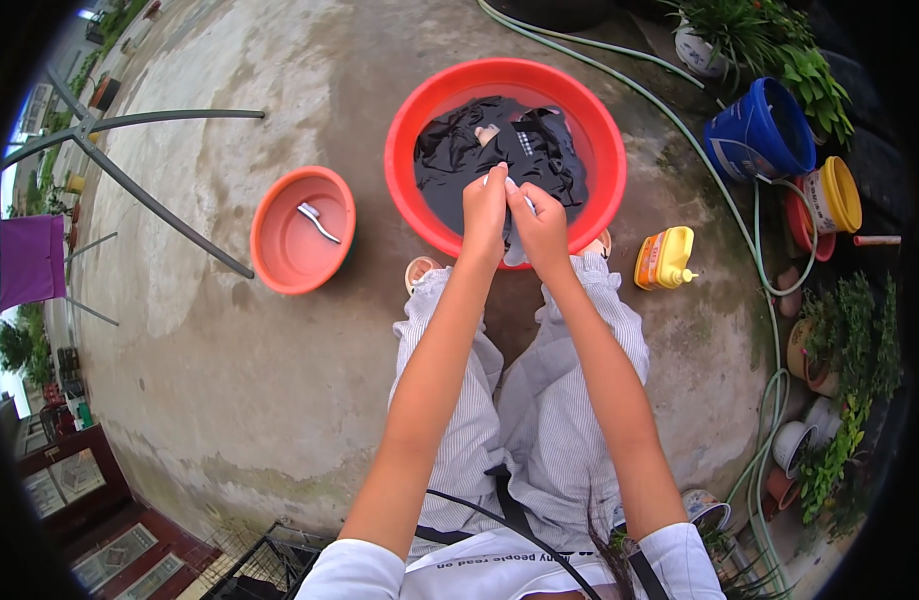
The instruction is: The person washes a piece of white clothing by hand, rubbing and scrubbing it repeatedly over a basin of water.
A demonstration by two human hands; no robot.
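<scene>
Over the near side of a large red plastic basin, my left hand and my right hand are close together. Both grip a small pale cloth, which shows between the fingers and hangs down near the rim. Most of it is hidden by my hands, so I cannot tell what garment it is. Black wet fabric with a checked patch lies in the basin's water, and a small beige patch shows among its folds.
Left of the basin stands a smaller orange-red basin holding a brush. A yellow pump bottle is by my right foot. Further right are a green hose, a blue bucket and potted plants. Grey metal legs reach in from the left.
</scene>
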